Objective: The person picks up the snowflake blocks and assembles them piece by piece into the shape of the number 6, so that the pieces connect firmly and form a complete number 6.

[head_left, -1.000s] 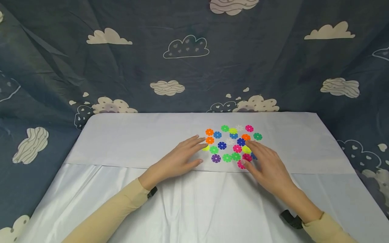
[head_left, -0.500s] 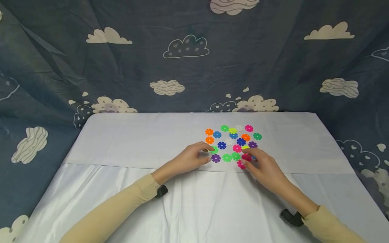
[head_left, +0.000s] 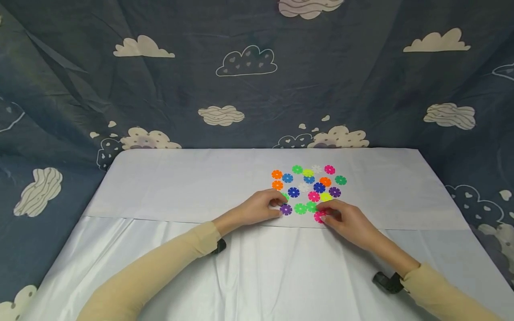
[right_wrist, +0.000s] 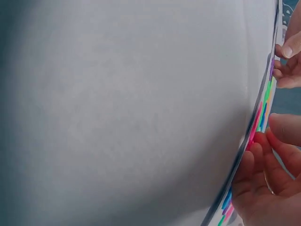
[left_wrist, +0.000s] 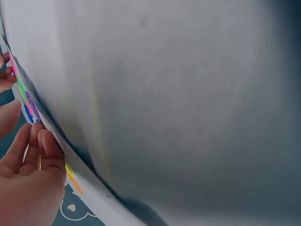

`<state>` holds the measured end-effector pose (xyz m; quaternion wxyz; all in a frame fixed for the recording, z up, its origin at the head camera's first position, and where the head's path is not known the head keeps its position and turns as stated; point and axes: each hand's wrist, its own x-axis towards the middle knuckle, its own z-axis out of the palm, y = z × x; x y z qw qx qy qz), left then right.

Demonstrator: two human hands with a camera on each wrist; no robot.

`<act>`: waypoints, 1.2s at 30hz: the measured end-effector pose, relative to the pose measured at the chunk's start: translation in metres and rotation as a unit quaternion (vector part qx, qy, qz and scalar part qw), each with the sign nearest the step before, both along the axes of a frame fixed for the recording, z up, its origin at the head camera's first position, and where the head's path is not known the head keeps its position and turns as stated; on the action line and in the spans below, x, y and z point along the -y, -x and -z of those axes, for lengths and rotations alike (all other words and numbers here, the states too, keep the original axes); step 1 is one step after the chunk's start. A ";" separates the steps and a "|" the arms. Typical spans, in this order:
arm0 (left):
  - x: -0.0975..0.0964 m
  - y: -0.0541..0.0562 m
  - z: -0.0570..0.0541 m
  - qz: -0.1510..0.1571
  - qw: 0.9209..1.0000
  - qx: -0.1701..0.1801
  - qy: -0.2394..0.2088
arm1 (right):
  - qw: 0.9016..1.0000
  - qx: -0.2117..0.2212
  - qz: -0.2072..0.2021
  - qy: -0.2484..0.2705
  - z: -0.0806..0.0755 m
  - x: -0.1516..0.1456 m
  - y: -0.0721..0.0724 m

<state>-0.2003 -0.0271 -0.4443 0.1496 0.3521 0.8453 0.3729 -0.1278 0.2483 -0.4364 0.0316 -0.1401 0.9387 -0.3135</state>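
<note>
Left hand (head_left: 259, 208): fingers bent, thumb spread apart from them, nothing visibly held; beside a purple disc (head_left: 286, 209).
Right hand (head_left: 351, 223): fingers curved down, thumb at a pink disc (head_left: 319, 217); whether it pinches one, I cannot tell.
Other discs (head_left: 293, 192): notched, many-coloured, lying between and beyond the hands.
Table (head_left: 180, 183): white-covered.
Backdrop (head_left: 353, 80): dark cloth printed with pale clouds.

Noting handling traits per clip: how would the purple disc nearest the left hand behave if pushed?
The purple disc would probably slide rather than roll, lying flat on the white cloth. Likely light, looking small and thin; perhaps fairly stiff, its notched outline even.
</note>
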 end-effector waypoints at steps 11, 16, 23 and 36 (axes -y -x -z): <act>-0.011 0.003 0.001 -0.011 0.999 -0.019 0.023 | 0.999 0.041 -0.013 -0.007 0.003 -0.007 0.005; -0.014 0.003 0.001 -0.018 0.999 -0.017 0.027 | 0.999 0.046 -0.016 -0.005 0.004 -0.008 0.008; -0.015 0.001 -0.002 -0.023 0.999 -0.006 0.028 | 0.999 0.039 -0.024 -0.012 0.002 -0.007 0.009; -0.014 0.001 -0.003 -0.013 1.000 -0.007 0.017 | 0.999 0.033 -0.012 -0.015 0.003 -0.009 0.009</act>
